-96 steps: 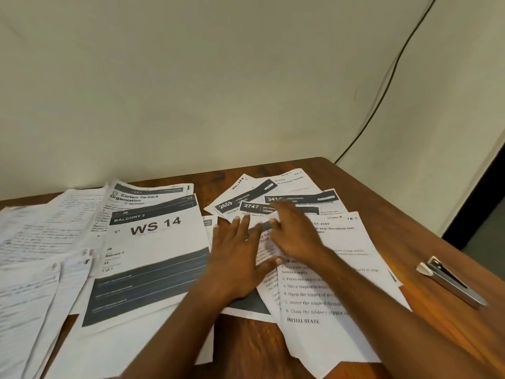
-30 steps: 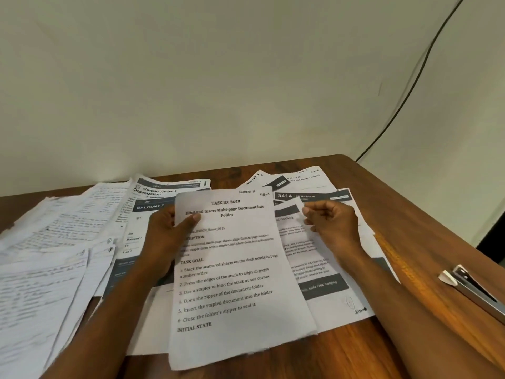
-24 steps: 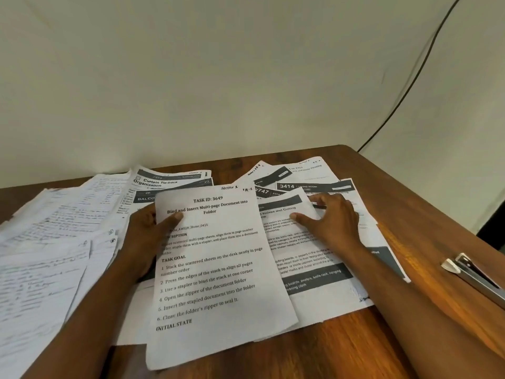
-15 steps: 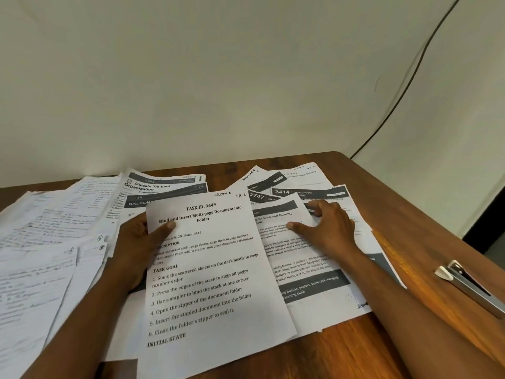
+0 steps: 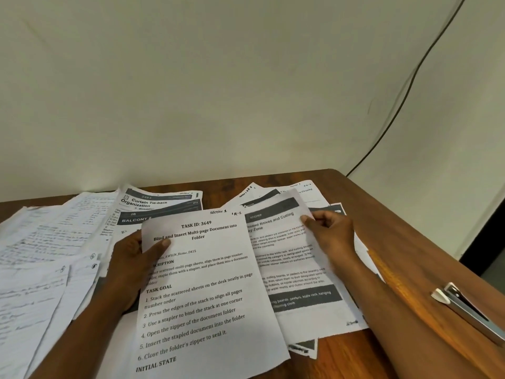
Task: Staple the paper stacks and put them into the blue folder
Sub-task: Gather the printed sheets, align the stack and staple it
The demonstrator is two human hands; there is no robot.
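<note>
Rightward, bare table edge (image 5: pixel 426 231) beside stapler (image 5: pixel 470 310), past right hand (image 5: pixel 332 236).

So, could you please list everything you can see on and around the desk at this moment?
Task sheet: one, white with black print, front centre, raised off the pile.
Kitchen sheet: one, white with dark bands, just right of it, top edge lifted.
Printed sheets: several, white and dark grey, spread behind both.
Handwritten pages: several, white, far left.
Stapler: one, silver with a white tip, right edge of the desk.
Desk: one, brown wood.
Cable: one, black, on the wall at right.
Left hand: grips the task sheet's left edge.
Right hand: fingers pinch the kitchen sheet's top right corner.
</note>
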